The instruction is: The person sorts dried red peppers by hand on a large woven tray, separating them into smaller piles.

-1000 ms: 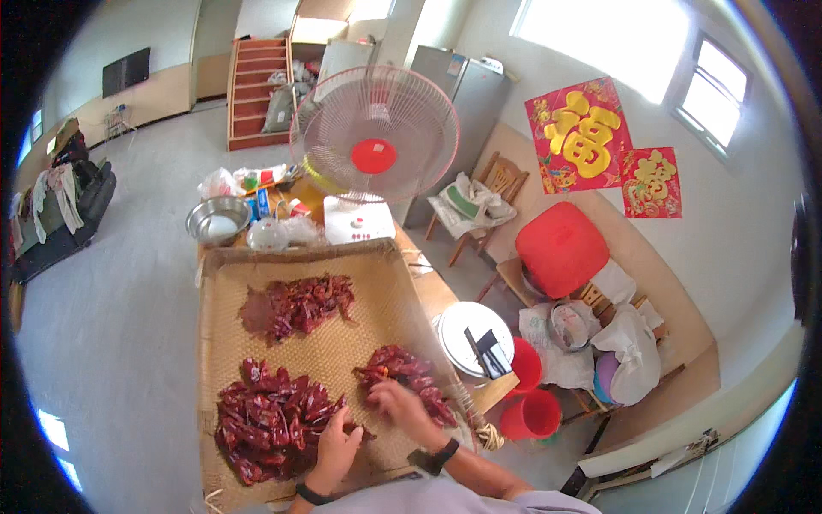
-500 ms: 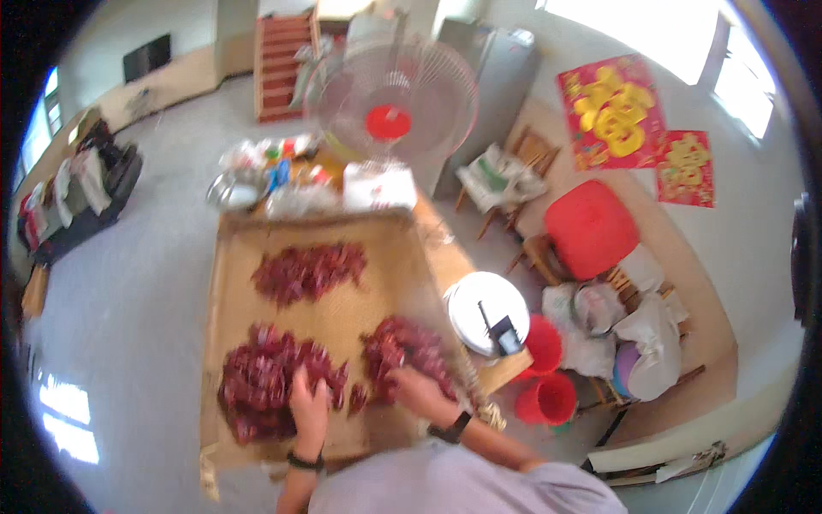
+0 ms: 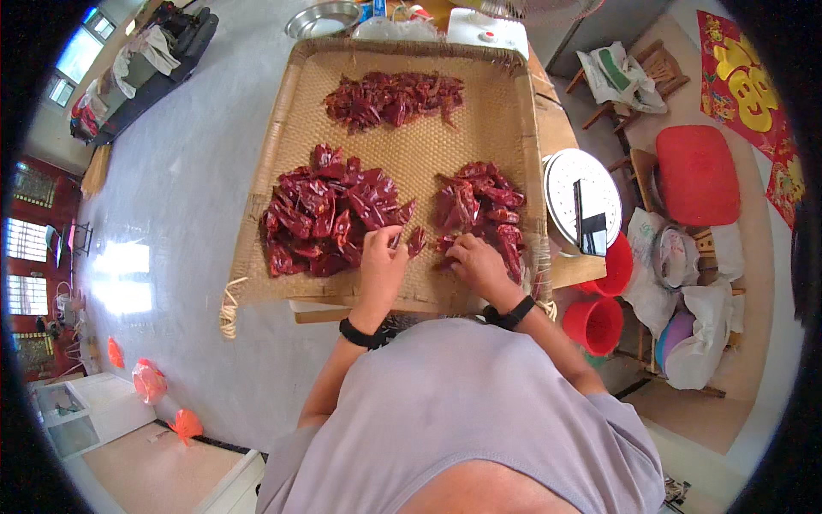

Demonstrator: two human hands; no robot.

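Note:
A woven bamboo tray (image 3: 419,163) holds dark red dried chilies in three heaps: a large left pile (image 3: 330,214), a right pile (image 3: 484,201) and a far pile (image 3: 394,98). My left hand (image 3: 383,265) is at the near right edge of the large pile, its thumb and fingers pinched; a small dark bit shows between them, too small to name. A single chili (image 3: 417,242) lies just beside those fingertips. My right hand (image 3: 481,270) rests at the near edge of the right pile, fingers closed on a dried chili there, partly hidden by the hand.
Right of the tray, a black phone-like device (image 3: 591,218) lies on a round white lid (image 3: 561,188). Red buckets (image 3: 593,325), white sacks (image 3: 646,257) and a red stool (image 3: 698,176) stand farther right. A metal basin (image 3: 324,19) and a white box (image 3: 488,32) are beyond the tray.
The view has tilted down, so the tray sits higher and the fan has mostly left the picture. My left hand has moved from over the large pile to its right edge.

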